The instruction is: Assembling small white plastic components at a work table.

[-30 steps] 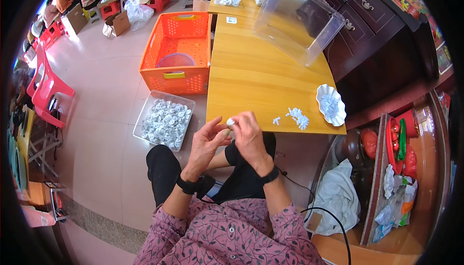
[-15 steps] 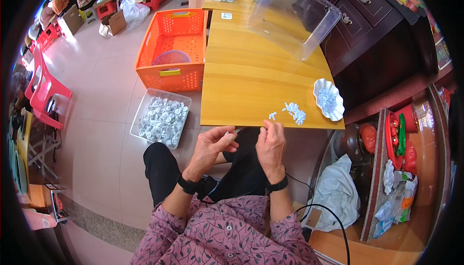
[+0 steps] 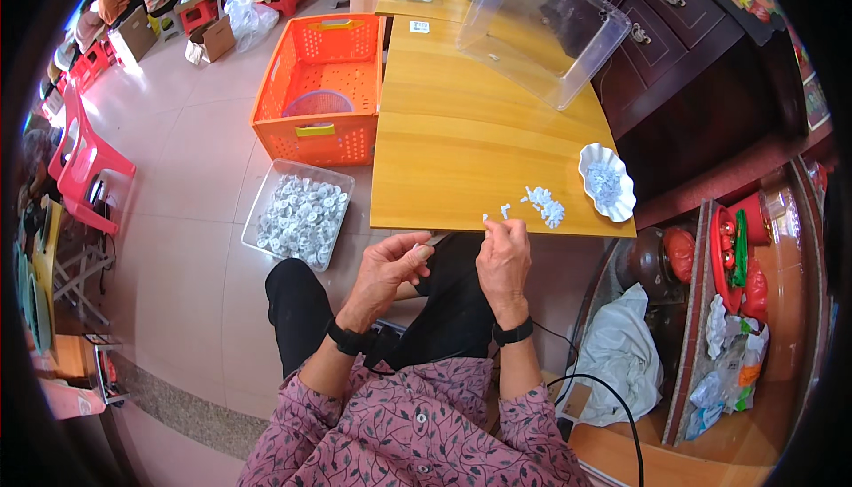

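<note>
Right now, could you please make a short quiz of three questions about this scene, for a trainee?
1. True or false: the orange basket stands on the wooden table.
2. Which hand is nearer the small white pieces on the table: A left hand, B right hand?
3. Fill in: the clear tray of white parts lies on the ____.

Key: 1 false; 2 B; 3 floor.

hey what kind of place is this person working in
Probably a home or small workshop used for hand assembly piecework. A low wooden table holds a heap of small white parts and a white scalloped dish; a clear tray of white pieces and an orange plastic crate stand on the tiled floor.
</note>
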A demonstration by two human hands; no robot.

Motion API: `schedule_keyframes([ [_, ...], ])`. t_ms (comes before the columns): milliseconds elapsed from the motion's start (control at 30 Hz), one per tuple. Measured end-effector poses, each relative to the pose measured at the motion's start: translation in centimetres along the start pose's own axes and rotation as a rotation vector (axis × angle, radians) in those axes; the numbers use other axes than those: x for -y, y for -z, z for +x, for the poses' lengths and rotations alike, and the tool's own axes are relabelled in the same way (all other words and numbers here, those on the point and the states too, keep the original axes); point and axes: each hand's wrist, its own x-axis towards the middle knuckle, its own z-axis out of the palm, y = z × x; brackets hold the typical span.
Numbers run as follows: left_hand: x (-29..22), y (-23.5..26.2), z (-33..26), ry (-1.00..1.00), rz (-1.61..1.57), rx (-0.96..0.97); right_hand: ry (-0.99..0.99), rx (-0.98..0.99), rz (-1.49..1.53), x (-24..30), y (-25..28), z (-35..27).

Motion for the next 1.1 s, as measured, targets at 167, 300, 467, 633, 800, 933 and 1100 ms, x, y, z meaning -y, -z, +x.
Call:
schedule_keyframes([
  [167,-0.3,0.0,-0.2,0.009,-0.035,0.0,0.001,-0.011,-0.033,-0.1,0.1,0.1],
  [300,-0.1,0.2,-0.2,0.011,-0.061,0.011,0.061,0.011,-0.088,0.5,0.2,0.1],
  [467,-0.1,0.1,-0.3,0.012,-0.07,0.021,0.108,-0.017,-0.084,0.3,0.2,-0.1],
  [633,-0.2,0.2,-0.4,0.017,-0.075,0.045,0.144,-0.051,-0.068,0.2,-0.4,0.0],
  [800,-0.2,0.2,-0.3,0.022,-0.091,0.06,0.096,-0.126,0.074,0.2,-0.9,-0.1],
  [933,0.1,0.5,-0.4,0.027,-0.135,0.077,0.023,-0.052,0.161,1.3,-0.5,-0.4],
  [1100,0.4,1.1,-0.6,0.059,-0.148,0.066,-0.034,0.063,0.313,2.1,-0.9,-0.9],
])
